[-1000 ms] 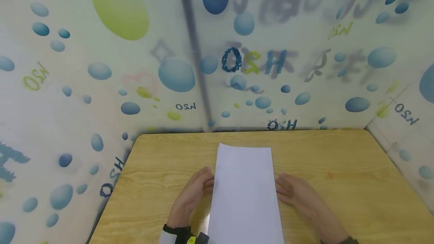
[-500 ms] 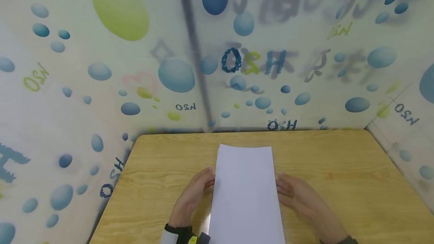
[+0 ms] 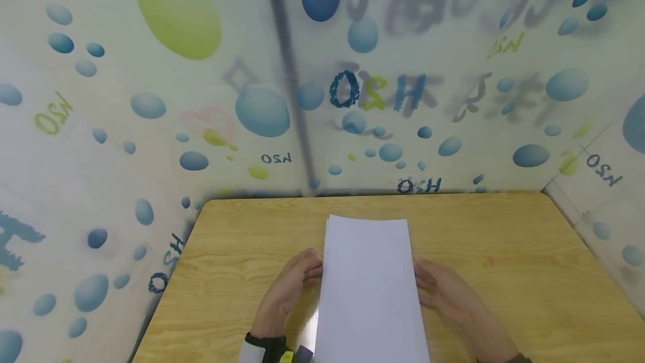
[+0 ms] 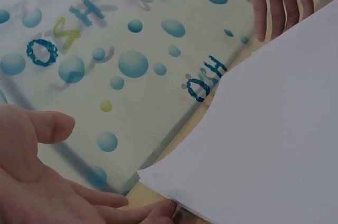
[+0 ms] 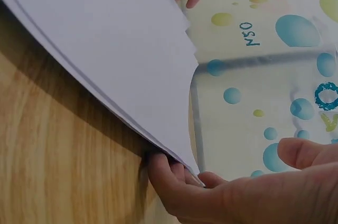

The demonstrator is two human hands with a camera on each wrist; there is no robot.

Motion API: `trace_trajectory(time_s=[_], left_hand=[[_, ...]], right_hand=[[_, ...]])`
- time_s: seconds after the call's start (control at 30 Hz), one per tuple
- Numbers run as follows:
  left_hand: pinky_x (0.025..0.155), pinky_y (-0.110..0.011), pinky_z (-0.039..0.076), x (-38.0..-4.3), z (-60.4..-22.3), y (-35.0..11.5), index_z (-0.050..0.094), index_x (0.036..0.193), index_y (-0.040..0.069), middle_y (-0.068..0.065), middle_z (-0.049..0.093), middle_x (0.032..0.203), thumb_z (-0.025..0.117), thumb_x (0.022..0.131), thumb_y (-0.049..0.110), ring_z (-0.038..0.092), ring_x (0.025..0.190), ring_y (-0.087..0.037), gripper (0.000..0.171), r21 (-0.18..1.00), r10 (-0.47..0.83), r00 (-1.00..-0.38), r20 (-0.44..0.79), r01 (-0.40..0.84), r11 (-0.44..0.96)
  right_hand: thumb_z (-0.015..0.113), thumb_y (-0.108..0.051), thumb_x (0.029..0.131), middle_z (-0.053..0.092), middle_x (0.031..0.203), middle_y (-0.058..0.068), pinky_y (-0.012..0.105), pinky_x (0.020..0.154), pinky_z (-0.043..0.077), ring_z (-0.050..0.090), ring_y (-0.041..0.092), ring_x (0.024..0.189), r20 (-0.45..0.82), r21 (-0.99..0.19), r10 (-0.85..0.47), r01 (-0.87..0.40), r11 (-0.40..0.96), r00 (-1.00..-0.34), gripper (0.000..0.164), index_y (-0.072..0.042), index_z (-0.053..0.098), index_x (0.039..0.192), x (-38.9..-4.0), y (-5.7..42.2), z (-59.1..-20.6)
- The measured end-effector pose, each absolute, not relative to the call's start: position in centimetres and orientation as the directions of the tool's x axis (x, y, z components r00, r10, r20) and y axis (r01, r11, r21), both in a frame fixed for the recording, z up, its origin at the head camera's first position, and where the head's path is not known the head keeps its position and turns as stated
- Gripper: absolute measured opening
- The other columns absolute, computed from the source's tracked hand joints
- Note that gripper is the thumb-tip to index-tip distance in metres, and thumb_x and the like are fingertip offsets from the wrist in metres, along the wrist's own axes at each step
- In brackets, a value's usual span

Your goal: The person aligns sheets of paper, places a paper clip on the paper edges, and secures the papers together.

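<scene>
A stack of white paper [image 3: 373,290] lies lengthwise in the middle of the wooden table, several sheets showing at its edge in the right wrist view. My left hand [image 3: 289,290] touches the stack's left long edge with its fingertips, thumb raised apart from the paper in the left wrist view. On the opposite edge, my right hand [image 3: 445,290] has its fingers against the side of the sheets. Its thumb [image 5: 298,152] stands clear of the paper. Some of the right fingertips are tucked at the stack's underside. The stack's near end runs out of the head view.
The wooden table [image 3: 504,240] extends on both sides of the paper. Behind it and along the sides rises a pale wall covering [image 3: 211,88] with blue and green bubbles. A dark wrist strap with a device [image 3: 282,352] sits on my left wrist.
The paper stack has shifted slightly to the right between my hands. Both hands stay at its long edges, moving barely at all.
</scene>
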State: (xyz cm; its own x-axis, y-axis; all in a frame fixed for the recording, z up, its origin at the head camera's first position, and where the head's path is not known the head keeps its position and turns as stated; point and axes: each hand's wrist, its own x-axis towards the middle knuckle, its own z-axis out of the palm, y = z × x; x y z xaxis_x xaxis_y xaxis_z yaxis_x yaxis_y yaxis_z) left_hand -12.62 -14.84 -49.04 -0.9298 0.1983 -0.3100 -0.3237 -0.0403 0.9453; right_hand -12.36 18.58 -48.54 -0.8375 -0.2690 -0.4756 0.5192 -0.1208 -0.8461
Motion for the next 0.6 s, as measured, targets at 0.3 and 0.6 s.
trace_trajectory(time_s=[0.3,0.6], left_hand=[[0.106,-0.052,0.03,-12.57,-49.19,-14.76,0.017,0.146,-0.013,-0.032,0.032,0.144,0.046,0.103,0.035,0.04,0.128,-0.041,0.071,0.94,0.204,-0.926,-0.317,-0.335,-0.059],[0.098,-0.048,0.04,-12.74,-49.93,-14.39,0.038,0.138,-0.01,-0.027,0.045,0.138,0.041,0.105,0.035,0.05,0.122,-0.039,0.056,0.939,0.303,-0.907,-0.292,-0.332,-0.089]], right_hand=[[0.038,-0.037,0.105,0.026,0.149,0.03,0.048,0.102,0.038,0.029,0.044,0.136,-0.455,-0.856,-0.321,0.507,-0.099,-0.831,0.064,0.008,0.02,0.147,-12.38,18.42,-48.68],[0.043,-0.033,0.104,0.025,0.15,0.028,0.047,0.103,0.036,0.035,0.038,0.133,-0.444,-0.847,-0.3,0.505,-0.168,-0.845,0.069,0.011,0.012,0.147,-12.0,17.7,-49.56]])
